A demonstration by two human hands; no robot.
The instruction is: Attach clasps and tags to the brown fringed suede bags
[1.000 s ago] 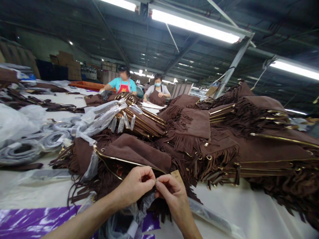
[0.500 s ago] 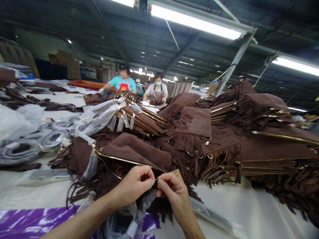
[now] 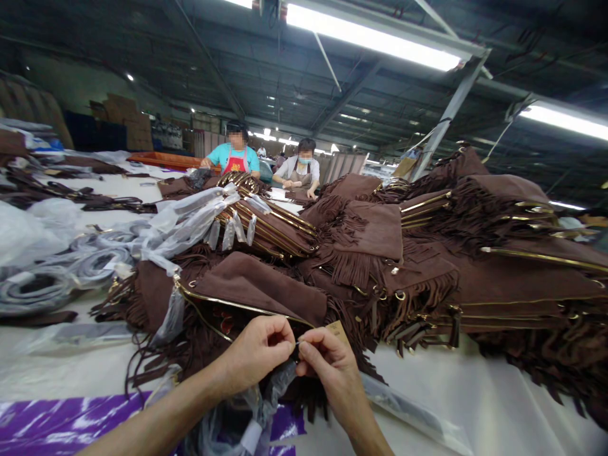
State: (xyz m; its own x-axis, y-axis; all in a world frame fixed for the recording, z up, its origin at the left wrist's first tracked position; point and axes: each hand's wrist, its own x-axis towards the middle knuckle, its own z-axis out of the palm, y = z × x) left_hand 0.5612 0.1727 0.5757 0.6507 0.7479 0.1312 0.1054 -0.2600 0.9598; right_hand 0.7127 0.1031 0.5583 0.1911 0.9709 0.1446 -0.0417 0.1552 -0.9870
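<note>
A brown fringed bag (image 3: 266,283) lies in front of me with its gold zipper partly open. At the zipper's right end, my left hand (image 3: 263,348) is closed with thumb and forefinger pinched. My right hand (image 3: 330,358) pinches close beside it, fingertips nearly touching. Something thin and pale shows between the two pinches, too small to name. A tan card tag (image 3: 338,330) sticks up behind the right hand. Below the hands hangs a plastic-wrapped strap (image 3: 282,378). Another plastic-wrapped piece (image 3: 171,316) hangs from the bag's left end.
Stacked brown fringed bags (image 3: 370,234) fill the middle and right of the table. Coiled straps in plastic (image 3: 99,263) lie at left, near a purple sheet (image 3: 71,421). A long wrapped strip (image 3: 408,408) lies at lower right. Two co-workers (image 3: 235,158) work across the table.
My hands stay in almost the same place and pinch. Across the table, the co-worker in the apron and pale shirt has shifted their hands and leaned slightly.
</note>
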